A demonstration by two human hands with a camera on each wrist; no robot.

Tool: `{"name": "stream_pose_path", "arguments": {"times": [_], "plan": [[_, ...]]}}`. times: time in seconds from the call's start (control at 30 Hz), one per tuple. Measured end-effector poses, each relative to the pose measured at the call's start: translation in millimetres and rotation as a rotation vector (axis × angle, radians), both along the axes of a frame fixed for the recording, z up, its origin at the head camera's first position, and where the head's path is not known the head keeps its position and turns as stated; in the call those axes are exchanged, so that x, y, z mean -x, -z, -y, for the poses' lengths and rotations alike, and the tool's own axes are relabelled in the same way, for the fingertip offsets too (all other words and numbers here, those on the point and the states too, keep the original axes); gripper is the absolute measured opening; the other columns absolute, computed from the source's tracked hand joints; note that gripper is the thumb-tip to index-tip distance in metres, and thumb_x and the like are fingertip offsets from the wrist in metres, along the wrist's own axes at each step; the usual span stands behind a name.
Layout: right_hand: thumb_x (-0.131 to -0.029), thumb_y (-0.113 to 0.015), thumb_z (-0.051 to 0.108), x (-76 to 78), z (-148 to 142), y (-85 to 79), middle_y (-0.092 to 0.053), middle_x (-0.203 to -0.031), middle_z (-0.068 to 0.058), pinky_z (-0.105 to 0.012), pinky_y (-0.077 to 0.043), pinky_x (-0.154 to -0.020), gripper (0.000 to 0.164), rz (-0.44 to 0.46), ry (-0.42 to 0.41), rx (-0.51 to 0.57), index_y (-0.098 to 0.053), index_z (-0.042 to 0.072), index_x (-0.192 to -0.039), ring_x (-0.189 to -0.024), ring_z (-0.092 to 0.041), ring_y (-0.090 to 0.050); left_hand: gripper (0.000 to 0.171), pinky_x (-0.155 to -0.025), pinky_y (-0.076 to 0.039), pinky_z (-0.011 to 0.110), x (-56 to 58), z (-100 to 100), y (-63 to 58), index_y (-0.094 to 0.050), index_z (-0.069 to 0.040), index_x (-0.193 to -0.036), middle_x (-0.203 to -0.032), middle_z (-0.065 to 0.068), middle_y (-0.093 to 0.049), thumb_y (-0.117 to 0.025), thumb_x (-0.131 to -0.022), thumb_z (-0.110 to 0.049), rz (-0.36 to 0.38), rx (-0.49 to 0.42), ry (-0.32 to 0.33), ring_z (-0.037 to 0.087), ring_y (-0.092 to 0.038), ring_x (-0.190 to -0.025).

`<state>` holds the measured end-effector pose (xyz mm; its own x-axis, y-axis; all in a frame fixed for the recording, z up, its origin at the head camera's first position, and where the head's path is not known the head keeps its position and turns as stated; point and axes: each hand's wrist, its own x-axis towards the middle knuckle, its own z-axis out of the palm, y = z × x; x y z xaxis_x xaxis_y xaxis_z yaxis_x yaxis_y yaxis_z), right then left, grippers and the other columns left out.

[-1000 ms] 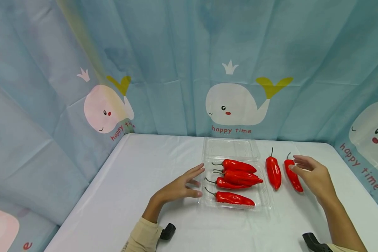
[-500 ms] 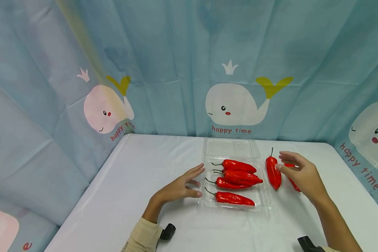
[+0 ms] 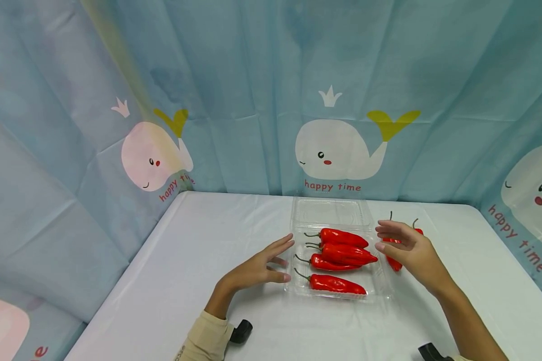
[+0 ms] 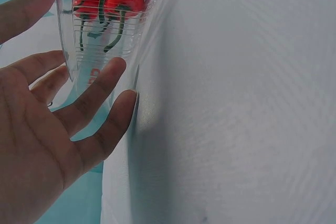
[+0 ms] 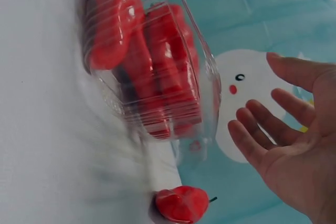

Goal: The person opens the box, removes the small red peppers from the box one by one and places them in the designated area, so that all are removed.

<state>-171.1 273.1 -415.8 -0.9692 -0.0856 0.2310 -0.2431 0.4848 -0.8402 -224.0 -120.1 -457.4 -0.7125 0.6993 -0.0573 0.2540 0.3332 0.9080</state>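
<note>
A clear plastic clamshell box (image 3: 375, 291) lies on the white table with its lid back, holding several red peppers (image 3: 336, 284) with green stems, all laid sideways. My left hand (image 3: 257, 265) is at the box's left side, fingers spread; in the left wrist view its fingertips (image 4: 118, 69) are right at the wall. Over the right side of the box hovers my right hand (image 3: 408, 250), fingers extended and nothing in them. Behind it, partly covered, a loose red pepper (image 3: 394, 263) lies on the table. Another pepper (image 3: 418, 230) shows only its top beyond the hand.
The box's lid (image 3: 329, 213) lies flat toward the back of the table (image 3: 198, 225). A blue curtain (image 3: 253, 140) printed with whales hangs right behind the table and along both sides. Black wrist-camera mounts (image 3: 241, 332) stick out near the sleeves.
My right hand has moved left, from the far-right pepper, past the other loose pepper, to the box's right edge. The left hand, the box and the peppers have stayed put.
</note>
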Motion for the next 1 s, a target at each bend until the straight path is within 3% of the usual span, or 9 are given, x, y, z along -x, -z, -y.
{"name": "stream_pose_path", "arguments": {"times": [0.33,0.73,1.0], "plan": [[-0.101,-0.074,0.022,2.9,10,9.4,-0.062,-0.144,-0.016,-0.018,-0.057,-0.092,0.056,0.037,-0.102,0.058,-0.054,0.011,-0.151,-0.127,-0.025,-0.066,0.09,-0.106,-0.054,0.04,-1.0,-1,-1.8,-0.025,-0.017,-0.17,-0.179,-0.001,-0.013,-0.073,-0.096,-0.029,0.005,0.009,-0.005,0.033,-0.057,-0.139],[-0.098,-0.078,0.02,3.4,19,13.7,-0.062,-0.144,-0.017,-0.018,-0.055,-0.093,0.059,0.028,-0.145,0.037,-0.054,0.01,-0.152,-0.131,-0.04,-0.06,0.09,-0.106,-0.054,0.041,-0.4,-1,-0.6,-0.026,-0.018,-0.17,-0.179,-0.002,-0.014,-0.074,-0.095,-0.03,0.011,0.011,-0.012,0.032,-0.058,-0.138],[-0.094,-0.081,0.022,0.2,27,12.8,-0.063,-0.143,-0.015,-0.019,-0.057,-0.092,0.061,0.034,-0.14,0.009,-0.057,0.01,-0.149,-0.132,-0.042,-0.059,0.09,-0.106,-0.054,0.041,-1.1,-1,-1.3,-0.026,-0.017,-0.17,-0.179,-0.002,-0.014,-0.074,-0.095,-0.031,0.009,0.014,-0.014,0.031,-0.058,-0.138]]}}
